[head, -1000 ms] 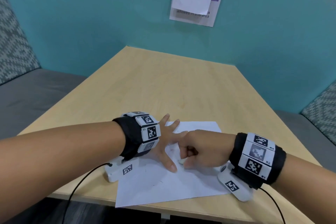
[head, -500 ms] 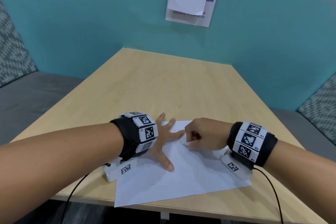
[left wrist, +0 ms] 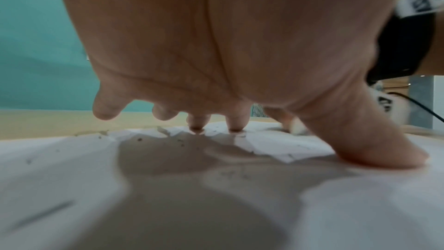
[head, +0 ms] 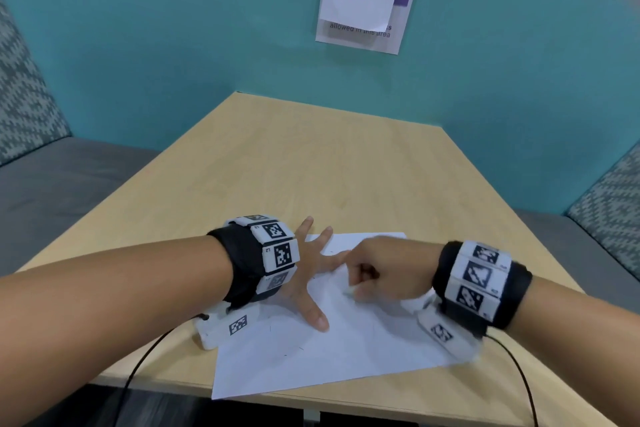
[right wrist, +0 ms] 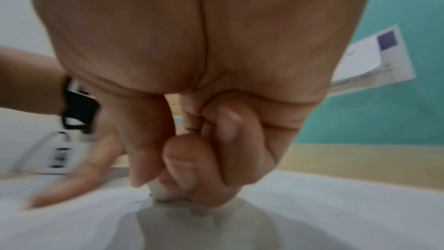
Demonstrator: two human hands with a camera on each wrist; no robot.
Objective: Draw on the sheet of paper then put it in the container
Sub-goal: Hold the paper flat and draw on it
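Two hands on the sheet, drawing under way

Both of my hands are at the near edge of the table (head: 311,156), and I read this as the drawing step, not yet finished. My left hand (head: 308,274) lies flat with fingers spread, pressing the sheet of paper (head: 346,350) down at its 10 o'clock corner. My right hand (head: 384,270) sits toward 3 o'clock of the left, fingers curled tight around a small white drawing tool (right wrist: 159,191); what kind it is I cannot tell, as the wrist view is blurred. Its tip seems to touch the paper near the sheet's middle. Faint marks and specks (left wrist: 182,143) show on the paper. I see no container in any view, so next I expect to finish the strokes, lift the sheet without creasing it, and look round for the container.
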